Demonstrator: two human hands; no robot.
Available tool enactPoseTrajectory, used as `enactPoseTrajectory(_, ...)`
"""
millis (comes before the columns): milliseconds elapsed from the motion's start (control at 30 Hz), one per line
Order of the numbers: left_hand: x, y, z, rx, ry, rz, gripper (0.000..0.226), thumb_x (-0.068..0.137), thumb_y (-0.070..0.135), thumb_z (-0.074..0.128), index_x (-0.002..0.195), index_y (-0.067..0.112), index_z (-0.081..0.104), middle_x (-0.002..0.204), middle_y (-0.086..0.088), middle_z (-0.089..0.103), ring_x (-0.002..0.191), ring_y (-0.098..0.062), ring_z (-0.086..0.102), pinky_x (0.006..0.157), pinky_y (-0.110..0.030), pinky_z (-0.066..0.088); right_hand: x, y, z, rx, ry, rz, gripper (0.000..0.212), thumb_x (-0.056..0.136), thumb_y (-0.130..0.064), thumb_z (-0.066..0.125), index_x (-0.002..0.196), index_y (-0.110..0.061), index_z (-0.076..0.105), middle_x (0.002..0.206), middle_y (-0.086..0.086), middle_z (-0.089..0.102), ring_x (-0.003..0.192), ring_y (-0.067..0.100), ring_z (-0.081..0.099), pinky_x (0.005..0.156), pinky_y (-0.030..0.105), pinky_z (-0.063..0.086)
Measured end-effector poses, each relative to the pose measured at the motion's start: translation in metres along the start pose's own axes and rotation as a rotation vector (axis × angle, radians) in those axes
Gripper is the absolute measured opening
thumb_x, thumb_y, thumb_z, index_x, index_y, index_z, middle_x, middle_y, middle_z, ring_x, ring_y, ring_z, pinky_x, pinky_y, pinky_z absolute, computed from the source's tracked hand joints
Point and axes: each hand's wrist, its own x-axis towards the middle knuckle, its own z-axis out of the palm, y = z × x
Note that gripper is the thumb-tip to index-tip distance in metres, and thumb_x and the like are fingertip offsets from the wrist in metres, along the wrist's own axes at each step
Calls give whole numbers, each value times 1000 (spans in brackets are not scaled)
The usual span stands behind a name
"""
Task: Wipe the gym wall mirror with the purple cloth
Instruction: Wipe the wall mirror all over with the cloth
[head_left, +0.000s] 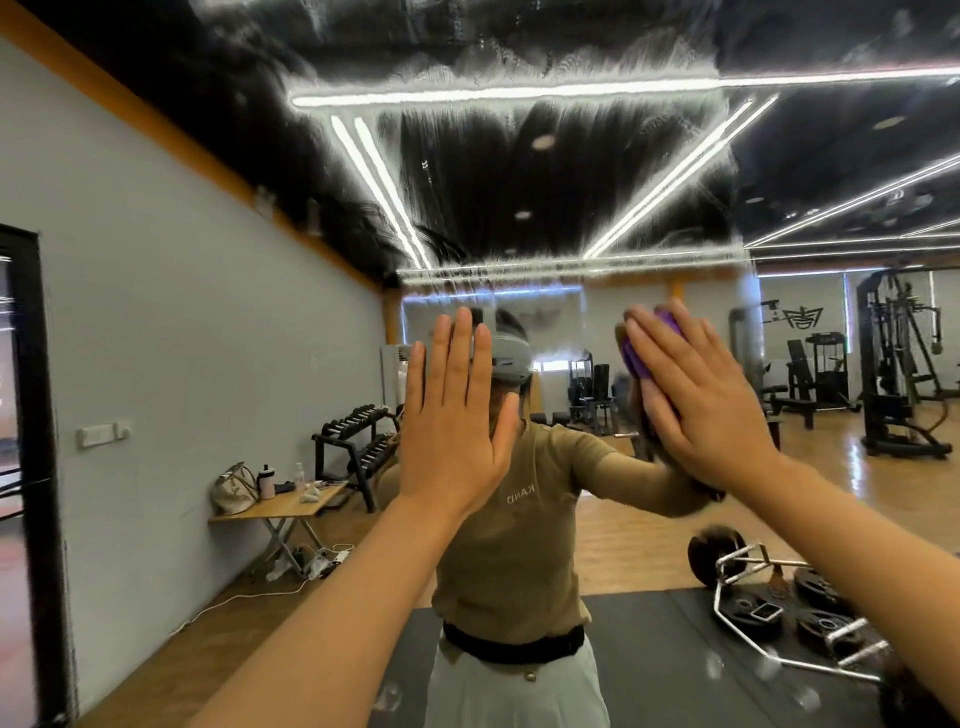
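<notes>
A: Starting at nine o'clock, we see the grey side wall reflected in the gym wall mirror (197, 322), with a folding table (280, 506) at about eight o'clock carrying a handbag (235, 488) and a pink bottle (266, 482). Just past it stands a dumbbell rack (356, 441).

B: Then our left hand (454, 415), a little left of centre. We read it as flat, fingers straight and side by side, thumb out toward three o'clock, palm toward the glass. It holds nothing.

A: Agreed. Behind it we see the reflection of the person in a tan T-shirt (511, 545). At twelve o'clock the glass carries broad wet streaks (519, 171) across the reflected dark ceiling and light strips.

B: Moving toward two o'clock, our right hand (696, 400) lies spread over the purple cloth (654, 343), fingers straight and slightly fanned, pressing it against the mirror. Only a bunched purple edge shows past the fingertips, on their ten o'clock side.

A: The two hands are well apart, about level. At four o'clock we see a trap bar (769, 608) with weight plates on a dark mat, and at three o'clock a cable machine (898, 364).
</notes>
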Motion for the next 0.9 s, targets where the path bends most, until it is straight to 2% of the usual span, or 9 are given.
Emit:
enactPoseTrajectory(200,0,-16,-11,-14,-79,75,70,104,45,32,160,7,16,169,-12,10,156,-24,4,126,-42,4,97,17,-10,-55,-34,-70,54,105,-29,32,157,-13,32,163,5,29,154,28,15,126,30,-1)
enactPoseTrajectory(333,-2,-27,-19,-10,-111,126,67,104,42,33,161,11,17,169,-9,10,156,-21,5,126,-41,8,88,9,-3,-6,58,-23,53,104,-27,36,156,-12,34,162,4,30,154,29,18,126,31,2)
enactPoseTrajectory(400,-5,-31,-22,16,-115,155,66,104,42,33,160,12,18,169,-8,13,156,-22,9,125,-43,12,65,-2,1,22,63,-37,54,103,-27,38,155,-13,34,161,4,32,154,29,19,127,37,6)
enactPoseTrajectory(500,-12,-43,-26,39,-124,182,65,104,43,32,160,14,19,168,-7,15,156,-22,11,124,-45,15,15,-19,7,8,-21,-160,55,101,-26,40,154,-14,35,161,7,35,153,31,22,126,47,14)
enactPoseTrajectory(667,-17,-53,-25,31,-135,197,62,107,47,24,161,17,17,168,-6,15,156,-23,11,125,-45,12,-40,-28,9,-61,-183,-392,50,108,-33,30,155,-17,33,161,5,36,152,31,24,125,47,17)
enactPoseTrajectory(800,-17,-55,-22,52,-152,205,62,108,50,13,161,17,16,168,-7,16,156,-24,11,125,-44,9,-8,-3,-2,-44,-326,-585,49,109,-36,29,155,-21,35,162,0,35,153,25,24,126,44,14)
enactPoseTrajectory(900,-16,-57,-23,36,-153,211,62,108,50,13,161,18,17,168,-7,16,156,-23,10,125,-44,9,42,16,-11,-24,-313,-542,49,107,-34,31,154,-20,37,160,4,37,153,23,24,127,42,11)
